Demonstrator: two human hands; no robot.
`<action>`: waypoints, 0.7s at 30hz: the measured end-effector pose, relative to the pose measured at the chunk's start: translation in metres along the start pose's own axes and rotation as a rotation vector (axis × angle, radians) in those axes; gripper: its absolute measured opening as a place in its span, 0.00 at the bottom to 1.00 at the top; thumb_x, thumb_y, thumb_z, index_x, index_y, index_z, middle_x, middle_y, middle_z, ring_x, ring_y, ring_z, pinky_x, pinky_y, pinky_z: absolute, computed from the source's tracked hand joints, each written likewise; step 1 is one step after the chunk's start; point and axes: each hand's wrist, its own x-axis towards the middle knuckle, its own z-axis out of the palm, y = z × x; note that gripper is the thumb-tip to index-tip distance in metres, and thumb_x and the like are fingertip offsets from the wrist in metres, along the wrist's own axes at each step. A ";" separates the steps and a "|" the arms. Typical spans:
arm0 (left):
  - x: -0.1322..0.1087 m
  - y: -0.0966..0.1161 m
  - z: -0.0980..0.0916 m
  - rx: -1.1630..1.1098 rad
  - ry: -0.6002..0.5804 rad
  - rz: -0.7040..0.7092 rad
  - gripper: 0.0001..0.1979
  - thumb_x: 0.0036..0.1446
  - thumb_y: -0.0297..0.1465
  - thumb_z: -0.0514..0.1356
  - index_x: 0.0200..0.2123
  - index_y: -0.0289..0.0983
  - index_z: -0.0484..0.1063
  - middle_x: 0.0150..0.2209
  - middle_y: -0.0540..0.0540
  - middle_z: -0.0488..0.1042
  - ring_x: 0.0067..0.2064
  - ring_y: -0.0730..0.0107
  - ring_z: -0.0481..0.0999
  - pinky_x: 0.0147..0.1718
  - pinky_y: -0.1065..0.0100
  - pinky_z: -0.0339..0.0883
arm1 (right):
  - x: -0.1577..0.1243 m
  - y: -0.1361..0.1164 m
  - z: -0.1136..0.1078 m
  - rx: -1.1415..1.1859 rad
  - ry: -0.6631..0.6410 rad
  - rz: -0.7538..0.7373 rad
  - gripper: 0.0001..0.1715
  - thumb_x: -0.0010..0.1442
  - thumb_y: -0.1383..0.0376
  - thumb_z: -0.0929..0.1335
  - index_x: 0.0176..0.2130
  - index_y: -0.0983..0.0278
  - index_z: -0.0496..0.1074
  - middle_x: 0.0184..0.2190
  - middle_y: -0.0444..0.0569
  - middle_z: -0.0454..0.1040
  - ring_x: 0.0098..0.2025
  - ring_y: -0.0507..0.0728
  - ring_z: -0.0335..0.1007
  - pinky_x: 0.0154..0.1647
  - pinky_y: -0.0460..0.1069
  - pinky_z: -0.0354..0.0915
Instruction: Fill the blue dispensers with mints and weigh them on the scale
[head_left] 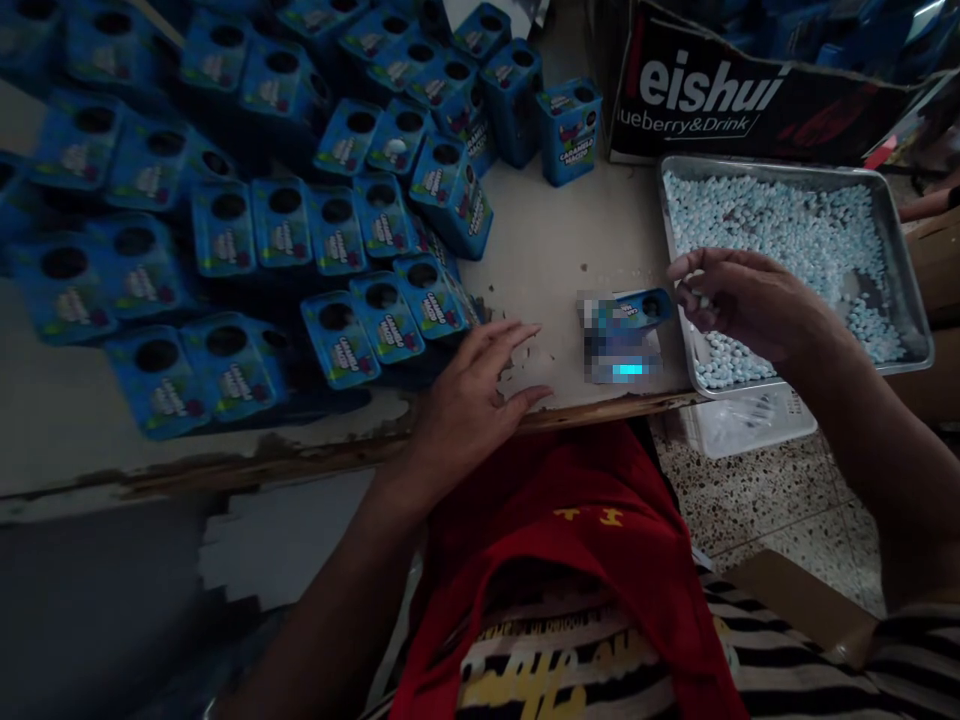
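Note:
My left hand (480, 395) rests at the table's front edge with its fingers apart and nothing in them. Over the left side of the metal tray (921, 330), my right hand (750, 300) is closed around a few small pale candies (699, 298), its fingertips curled together. Many pale blue and white candies (780, 220) lie in that tray. Between my hands a blue box (643, 306) stands on the table, partly covered by a pixelated patch. Several rows of blue boxes with round dark openings (281, 220) stand to the left of my left hand.
A single blue box (570, 130) stands at the back, beside a black carton (697, 100) with blue items inside. Below the metal tray is a white plastic container (750, 425). The wooden table (536, 230) has a worn front edge.

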 end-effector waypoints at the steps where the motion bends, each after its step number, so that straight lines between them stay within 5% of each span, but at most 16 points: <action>1: 0.000 0.001 0.000 -0.002 0.001 0.004 0.31 0.68 0.38 0.68 0.72 0.46 0.69 0.71 0.41 0.70 0.73 0.47 0.72 0.73 0.49 0.70 | 0.000 0.000 -0.001 0.010 -0.002 0.010 0.10 0.65 0.60 0.78 0.38 0.62 0.78 0.28 0.44 0.72 0.28 0.50 0.65 0.24 0.44 0.60; 9: -0.001 0.008 0.004 -0.026 -0.027 0.016 0.28 0.69 0.39 0.67 0.70 0.45 0.72 0.70 0.42 0.72 0.71 0.49 0.75 0.72 0.50 0.71 | -0.004 0.001 0.007 -0.027 -0.041 -0.038 0.09 0.66 0.61 0.77 0.37 0.63 0.79 0.21 0.38 0.64 0.22 0.47 0.54 0.21 0.45 0.49; 21: -0.002 0.007 0.004 -0.037 -0.028 0.020 0.28 0.69 0.39 0.67 0.70 0.45 0.73 0.69 0.42 0.74 0.70 0.50 0.76 0.71 0.52 0.72 | -0.005 -0.003 0.017 0.013 -0.060 -0.071 0.08 0.66 0.63 0.76 0.36 0.65 0.83 0.20 0.38 0.62 0.21 0.46 0.51 0.20 0.44 0.44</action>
